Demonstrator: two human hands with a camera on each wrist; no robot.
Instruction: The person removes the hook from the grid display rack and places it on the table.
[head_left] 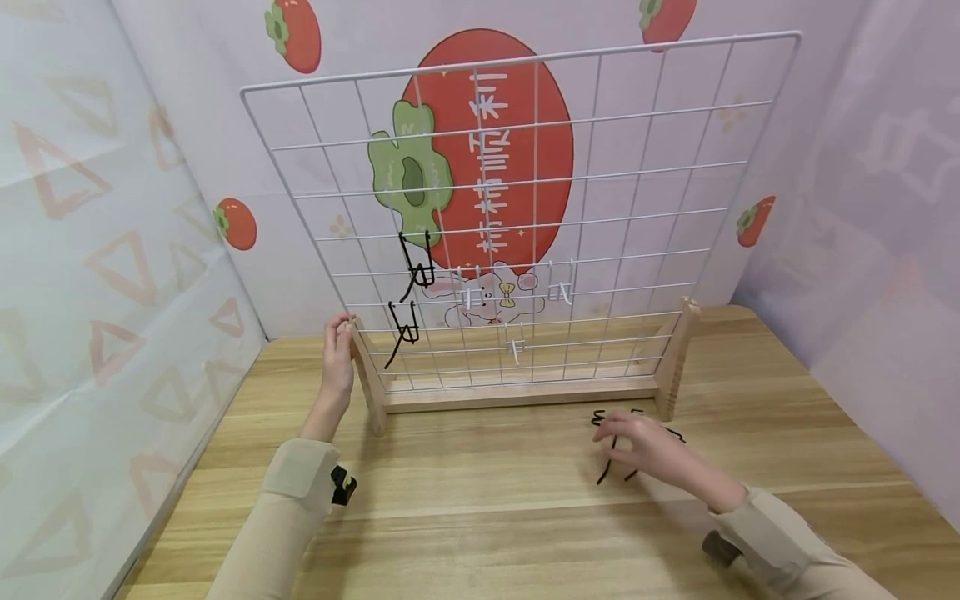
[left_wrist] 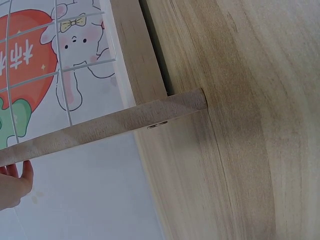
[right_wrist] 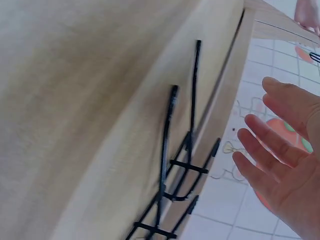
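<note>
My left hand holds the upper end of the left wooden post of a stand. The left wrist view shows the fingertips at the post's edge. A white wire grid rack leans back in this stand. Over at the right, my right hand hovers over black wire hooks on the table. Its fingers are spread and loosely bent, with nothing between them. In the right wrist view, two black hooks lie beside the stand's base, apart from the hand. In the head view the hand partly hides them.
Two black hooks hang on the grid's left side, one above the other. Three white hooks hang nearer the middle. The stand's wooden crossbar runs along the wood-grain table. Behind stands a printed backdrop; another printed sheet borders the left.
</note>
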